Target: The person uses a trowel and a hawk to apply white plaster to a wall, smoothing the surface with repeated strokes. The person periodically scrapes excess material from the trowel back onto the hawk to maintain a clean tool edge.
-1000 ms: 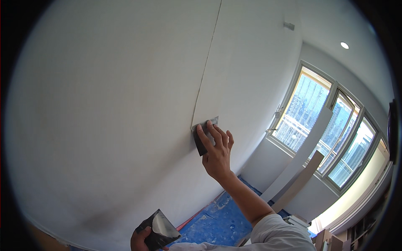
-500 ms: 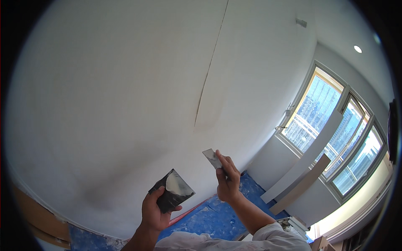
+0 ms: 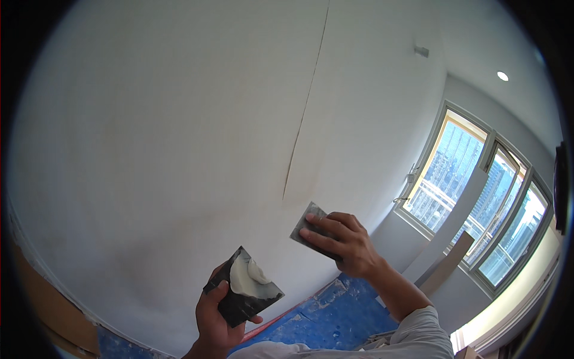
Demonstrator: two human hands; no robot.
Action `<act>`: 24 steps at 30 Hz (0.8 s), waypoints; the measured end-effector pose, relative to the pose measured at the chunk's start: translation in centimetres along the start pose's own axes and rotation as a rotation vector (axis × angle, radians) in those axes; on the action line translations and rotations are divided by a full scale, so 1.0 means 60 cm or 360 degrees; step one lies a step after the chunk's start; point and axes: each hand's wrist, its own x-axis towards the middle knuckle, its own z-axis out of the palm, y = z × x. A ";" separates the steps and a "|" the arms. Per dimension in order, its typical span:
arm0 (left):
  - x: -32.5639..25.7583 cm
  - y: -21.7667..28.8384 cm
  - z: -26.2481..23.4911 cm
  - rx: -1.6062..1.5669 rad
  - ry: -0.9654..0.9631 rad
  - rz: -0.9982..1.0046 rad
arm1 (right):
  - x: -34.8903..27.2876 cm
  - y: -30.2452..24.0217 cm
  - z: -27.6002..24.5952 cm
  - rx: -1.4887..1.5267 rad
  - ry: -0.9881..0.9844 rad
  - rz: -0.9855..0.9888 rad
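Note:
My left hand (image 3: 210,320) grips a broad dark putty knife (image 3: 234,306), thumb on its upper face. A thick smear of off-white putty (image 3: 244,280) covers the blade near its far edge. To the right, my right hand (image 3: 354,246) is closed on a second putty knife (image 3: 312,209), grey and flat, with fingers stretched along the blade. This blade is up in front of the wall, just below the lower end of a thin dark crack (image 3: 306,102); I cannot tell whether it touches. The handles of both knives are hidden by my hands.
A large pale wall (image 3: 149,131) fills the view ahead. Blue sheeting (image 3: 323,314) covers the floor below. At the right are windows (image 3: 457,158), with a long white board (image 3: 448,230) and a brown board (image 3: 451,260) leaning by them. Brown panels (image 3: 57,308) lie at lower left.
My right hand has turned over, so its back and fingers now lie over the blade, and it moved slightly right. More putty shows on the left knife, with a fresh ridge.

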 end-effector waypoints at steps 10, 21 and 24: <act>-0.069 -0.016 -0.095 0.0245 0.0324 0.0004 | 0.503 0.220 -0.357 -0.0749 0.1052 0.0157; -0.107 -0.011 -0.136 0.0162 0.0632 -0.0020 | 0.649 0.266 -0.388 -0.0633 0.1048 0.0352; -0.098 -0.001 -0.145 0.0167 0.0486 -0.0050 | 0.584 0.252 -0.314 -0.0655 0.1060 0.0277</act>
